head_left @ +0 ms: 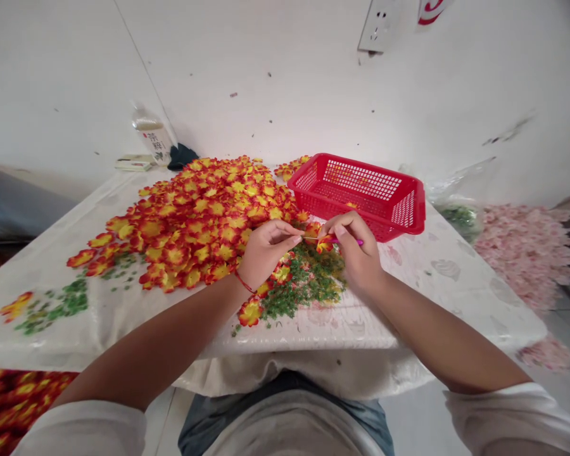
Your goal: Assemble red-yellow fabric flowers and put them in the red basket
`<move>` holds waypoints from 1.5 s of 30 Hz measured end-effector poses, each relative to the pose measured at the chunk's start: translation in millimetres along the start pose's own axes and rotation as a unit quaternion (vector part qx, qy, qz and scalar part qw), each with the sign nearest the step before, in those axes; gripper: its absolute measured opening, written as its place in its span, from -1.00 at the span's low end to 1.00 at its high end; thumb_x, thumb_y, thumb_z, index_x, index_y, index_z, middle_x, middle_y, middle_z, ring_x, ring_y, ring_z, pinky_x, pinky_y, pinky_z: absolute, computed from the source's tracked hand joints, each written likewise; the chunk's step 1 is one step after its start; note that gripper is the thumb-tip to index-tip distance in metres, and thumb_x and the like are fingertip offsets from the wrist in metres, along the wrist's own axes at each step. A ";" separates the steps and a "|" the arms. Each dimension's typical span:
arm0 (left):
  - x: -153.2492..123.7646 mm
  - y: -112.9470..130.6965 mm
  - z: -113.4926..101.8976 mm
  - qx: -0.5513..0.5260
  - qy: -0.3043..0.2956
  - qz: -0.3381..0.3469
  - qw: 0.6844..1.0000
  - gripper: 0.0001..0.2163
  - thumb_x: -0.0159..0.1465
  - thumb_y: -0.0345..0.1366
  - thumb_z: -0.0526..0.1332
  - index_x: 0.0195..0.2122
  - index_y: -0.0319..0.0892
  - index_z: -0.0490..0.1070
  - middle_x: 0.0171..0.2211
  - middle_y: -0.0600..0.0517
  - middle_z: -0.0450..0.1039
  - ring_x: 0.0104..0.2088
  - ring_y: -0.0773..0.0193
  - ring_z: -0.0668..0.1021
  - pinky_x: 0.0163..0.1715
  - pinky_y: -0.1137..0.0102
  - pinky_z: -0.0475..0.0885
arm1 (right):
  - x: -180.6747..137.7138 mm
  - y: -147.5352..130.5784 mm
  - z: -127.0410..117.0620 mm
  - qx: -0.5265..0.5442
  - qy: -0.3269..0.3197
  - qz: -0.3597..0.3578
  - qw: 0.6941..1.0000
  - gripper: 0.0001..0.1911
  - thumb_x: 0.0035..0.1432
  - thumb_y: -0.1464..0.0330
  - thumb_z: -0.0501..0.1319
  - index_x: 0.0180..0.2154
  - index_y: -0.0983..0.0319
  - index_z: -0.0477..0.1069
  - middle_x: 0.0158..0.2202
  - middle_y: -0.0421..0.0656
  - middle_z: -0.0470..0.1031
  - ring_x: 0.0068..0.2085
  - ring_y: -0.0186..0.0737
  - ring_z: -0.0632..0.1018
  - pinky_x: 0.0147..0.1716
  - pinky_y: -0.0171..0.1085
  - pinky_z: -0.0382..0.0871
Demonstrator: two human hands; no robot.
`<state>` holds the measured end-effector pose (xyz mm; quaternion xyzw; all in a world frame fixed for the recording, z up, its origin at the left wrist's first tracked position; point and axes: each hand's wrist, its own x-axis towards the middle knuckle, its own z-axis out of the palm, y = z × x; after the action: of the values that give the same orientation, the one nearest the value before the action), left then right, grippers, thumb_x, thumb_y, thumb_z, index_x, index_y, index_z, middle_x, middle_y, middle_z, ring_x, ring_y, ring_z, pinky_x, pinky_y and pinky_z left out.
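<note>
My right hand [358,253] is closed around a slim tool with a purple-pink handle [356,241], and a thin shaft runs from it toward my left hand. A red-and-yellow artificial flower [323,245] sits by the right fingertips, at the shaft. My left hand [266,250], with a red cord on the wrist, pinches at the far end of the shaft; what lies between its fingers is too small to tell. Below the hands spreads a heap of small green pieces [304,285] with a few flowers among them. Left of them rises a big pile of red-and-yellow flowers [209,215].
Behind my right hand stands a red plastic basket [380,221], with a few flowers in it. A bottle [152,136] and a dark cloth [183,156] are at the back left. Scattered green bits [69,301] lie at the left; pale pink flowers [522,253] are beyond the right edge.
</note>
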<state>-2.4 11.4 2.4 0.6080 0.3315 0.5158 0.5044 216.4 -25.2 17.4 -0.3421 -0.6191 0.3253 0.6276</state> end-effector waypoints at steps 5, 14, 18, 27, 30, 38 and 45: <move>0.5 -1.1 1.2 -0.001 -0.016 0.013 1.000 -0.69 0.24 -0.14 0.64 -0.17 -0.14 0.60 -0.11 -0.11 0.81 -0.02 0.07 0.82 0.15 0.14 0.70 | -0.1 6.4 -0.3 0.059 0.004 0.050 0.997 -0.74 0.56 0.08 0.35 -0.20 0.04 0.59 -0.20 -0.18 0.64 -0.17 -0.11 0.63 0.02 -0.09 0.53; -3.8 8.1 -3.0 0.250 0.023 0.120 0.961 -0.91 0.37 -0.20 0.58 -0.21 -0.04 0.75 -0.19 -0.03 0.79 -0.14 0.07 0.77 0.03 0.16 0.67 | 0.6 11.6 -0.6 0.079 -0.022 0.111 0.990 -0.73 0.53 0.10 0.40 -0.24 0.06 0.59 -0.16 -0.17 0.64 -0.12 -0.15 0.62 0.00 -0.17 0.55; -4.3 12.3 -3.9 0.289 -0.031 0.218 0.932 -0.94 0.49 -0.30 0.45 -0.12 -0.05 0.76 -0.15 -0.04 0.78 -0.10 0.10 0.74 0.06 0.18 0.62 | 1.9 12.3 0.5 0.077 -0.017 0.113 0.990 -0.70 0.51 0.03 0.40 -0.23 0.06 0.59 -0.14 -0.16 0.64 -0.11 -0.15 0.61 -0.07 -0.19 0.56; -7.1 18.7 -4.2 0.360 -0.013 0.258 0.897 -0.87 0.54 -0.30 0.34 -0.18 -0.07 0.68 -0.21 -0.01 0.68 -0.14 0.11 0.67 0.05 0.17 0.52 | 5.9 15.1 1.0 0.000 -0.057 0.154 0.986 -0.50 0.40 -0.14 0.44 -0.29 0.10 0.44 -0.58 -0.38 0.38 -0.57 -0.34 0.32 -0.54 -0.31 0.15; -7.1 20.3 -5.1 0.411 0.003 0.277 0.869 -0.84 0.57 -0.26 0.32 -0.17 -0.06 0.69 -0.21 -0.03 0.68 -0.13 0.07 0.66 0.03 0.13 0.49 | 8.5 15.9 -1.0 0.049 -0.093 0.183 0.977 -0.47 0.36 -0.14 0.48 -0.30 0.11 0.41 -0.62 -0.41 0.37 -0.62 -0.38 0.27 -0.56 -0.32 0.09; -9.0 23.7 -5.9 0.457 -0.013 0.325 0.828 -0.83 0.61 -0.31 0.27 -0.10 -0.06 0.68 -0.15 -0.05 0.72 -0.09 0.08 0.67 0.01 0.13 0.49 | 3.4 12.0 4.7 0.052 -0.076 0.132 0.987 -0.47 0.37 -0.14 0.48 -0.28 0.10 0.37 -0.47 -0.34 0.52 -0.51 -0.35 0.41 -0.45 -0.30 0.27; -9.5 25.1 -6.9 0.454 -0.016 0.368 0.811 -0.88 0.60 -0.38 0.31 -0.07 -0.11 0.66 -0.16 -0.02 0.71 -0.11 0.14 0.67 -0.02 0.17 0.49 | -1.0 12.8 4.3 0.000 -0.068 0.118 0.991 -0.44 0.38 -0.20 0.43 -0.28 0.10 0.36 -0.46 -0.33 0.50 -0.50 -0.32 0.39 -0.43 -0.25 0.26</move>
<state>-14.3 -2.3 23.3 0.8527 0.2706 0.4439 -0.0512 212.2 -18.8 6.2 -0.3897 -0.6157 0.4194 0.5415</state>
